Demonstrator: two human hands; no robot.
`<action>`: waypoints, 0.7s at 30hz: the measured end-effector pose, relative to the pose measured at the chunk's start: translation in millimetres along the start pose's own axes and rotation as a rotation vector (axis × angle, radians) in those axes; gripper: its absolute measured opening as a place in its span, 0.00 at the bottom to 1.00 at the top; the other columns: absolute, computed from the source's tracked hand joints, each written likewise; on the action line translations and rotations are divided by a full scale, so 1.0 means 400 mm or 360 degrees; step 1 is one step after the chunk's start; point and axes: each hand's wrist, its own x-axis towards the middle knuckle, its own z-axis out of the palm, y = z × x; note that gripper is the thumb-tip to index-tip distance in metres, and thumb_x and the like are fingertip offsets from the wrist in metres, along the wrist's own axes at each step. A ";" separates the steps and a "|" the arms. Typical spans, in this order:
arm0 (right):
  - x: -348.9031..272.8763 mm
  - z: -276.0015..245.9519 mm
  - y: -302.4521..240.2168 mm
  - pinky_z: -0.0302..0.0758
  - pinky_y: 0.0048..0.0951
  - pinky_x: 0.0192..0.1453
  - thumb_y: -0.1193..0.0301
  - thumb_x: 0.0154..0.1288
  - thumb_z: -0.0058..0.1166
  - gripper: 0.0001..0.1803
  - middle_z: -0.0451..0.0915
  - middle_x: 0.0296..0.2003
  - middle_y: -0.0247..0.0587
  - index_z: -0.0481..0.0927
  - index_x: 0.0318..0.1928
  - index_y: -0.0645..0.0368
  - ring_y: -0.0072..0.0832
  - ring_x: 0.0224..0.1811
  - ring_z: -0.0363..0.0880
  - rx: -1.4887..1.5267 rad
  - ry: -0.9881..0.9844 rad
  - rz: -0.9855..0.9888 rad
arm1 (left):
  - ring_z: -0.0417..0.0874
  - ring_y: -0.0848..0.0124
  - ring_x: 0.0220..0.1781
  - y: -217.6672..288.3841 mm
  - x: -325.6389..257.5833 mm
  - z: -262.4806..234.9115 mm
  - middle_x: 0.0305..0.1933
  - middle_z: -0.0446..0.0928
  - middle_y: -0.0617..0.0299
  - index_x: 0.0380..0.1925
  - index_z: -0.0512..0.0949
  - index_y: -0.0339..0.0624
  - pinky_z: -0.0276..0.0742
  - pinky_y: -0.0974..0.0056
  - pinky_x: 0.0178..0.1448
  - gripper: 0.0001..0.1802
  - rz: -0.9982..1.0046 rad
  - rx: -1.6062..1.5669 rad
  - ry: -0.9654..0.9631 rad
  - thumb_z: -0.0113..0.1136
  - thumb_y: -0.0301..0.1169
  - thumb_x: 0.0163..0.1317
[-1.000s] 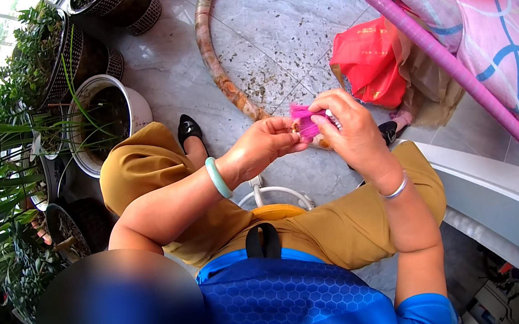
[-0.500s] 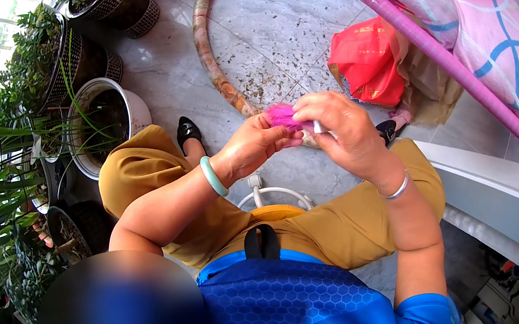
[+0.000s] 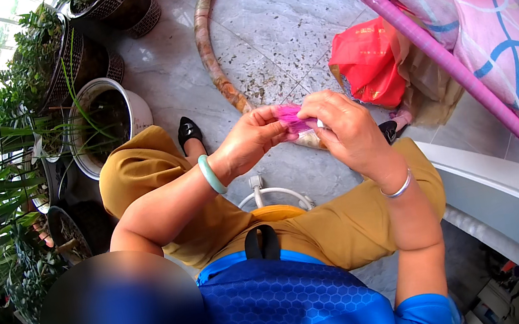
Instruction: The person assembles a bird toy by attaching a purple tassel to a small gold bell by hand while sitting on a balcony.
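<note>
Viewed from my remote station through the head camera, I record both hands raised in front of the seated person, meeting at a pink tuft point(image 3: 291, 119). The tuft is off the floor point(image 3: 164, 62), suspended between the hands, its fine strands spread across the gap. The left hand point(image 3: 259, 136) is closed, thumb and fingers pinching the tuft at its left edge. The right hand point(image 3: 342, 124) is likewise closed, fingertips gripping the tuft at its right edge; I note a small white piece point(image 3: 319, 123) at these fingers, too small for me to identify. A green bangle point(image 3: 212, 174) circles the left wrist, a silver bracelet point(image 3: 398, 184) the right. Beyond the hands a patterned hoop point(image 3: 209, 49) curves over the floor from its far edge, its near part partly hidden by the hands. Dark debris point(image 3: 268, 87) is scattered on the floor inside that curve. Along the floor's left edge I find plants point(image 3: 9, 146) and a white pot point(image 3: 139, 113). Towards its right side lies a red bag point(image 3: 366, 65), beside a brown bag point(image 3: 434, 92). A pink pole point(image 3: 446, 60) slants across the far right corner, in front of checked cloth point(image 3: 496, 19).
</note>
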 end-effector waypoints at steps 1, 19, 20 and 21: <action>-0.002 -0.003 0.001 0.72 0.37 0.40 0.82 0.48 0.53 0.12 0.73 0.35 0.43 0.73 0.37 0.60 0.41 0.38 0.74 -0.0115 -0.0137 -0.0007 | 0.79 0.70 0.42 0.001 0.001 -0.009 0.41 0.77 0.58 0.48 0.72 0.35 0.76 0.67 0.52 0.13 -0.0001 0.0003 -0.0001 0.49 0.22 0.64; -0.014 -0.044 0.011 0.74 0.35 0.36 0.79 0.52 0.53 0.09 0.74 0.34 0.41 0.75 0.36 0.59 0.38 0.35 0.77 -0.0262 -0.0179 0.0261 | 0.78 0.69 0.49 0.009 -0.003 -0.007 0.48 0.75 0.54 0.55 0.66 0.30 0.73 0.66 0.59 0.18 -0.0054 0.0025 0.0090 0.46 0.25 0.66; -0.013 -0.041 0.010 0.74 0.35 0.37 0.79 0.52 0.53 0.09 0.74 0.34 0.41 0.75 0.36 0.59 0.38 0.36 0.77 -0.0250 -0.0155 0.0227 | 0.78 0.68 0.49 0.008 -0.003 -0.006 0.48 0.75 0.53 0.55 0.66 0.30 0.73 0.66 0.59 0.18 -0.0047 0.0057 0.0097 0.46 0.25 0.66; -0.010 -0.038 0.009 0.74 0.35 0.38 0.79 0.51 0.53 0.09 0.74 0.35 0.41 0.75 0.36 0.59 0.38 0.36 0.77 -0.0236 -0.0132 0.0191 | 0.78 0.68 0.50 0.008 -0.004 -0.006 0.49 0.75 0.53 0.55 0.67 0.31 0.72 0.65 0.60 0.17 -0.0039 0.0089 0.0106 0.46 0.26 0.67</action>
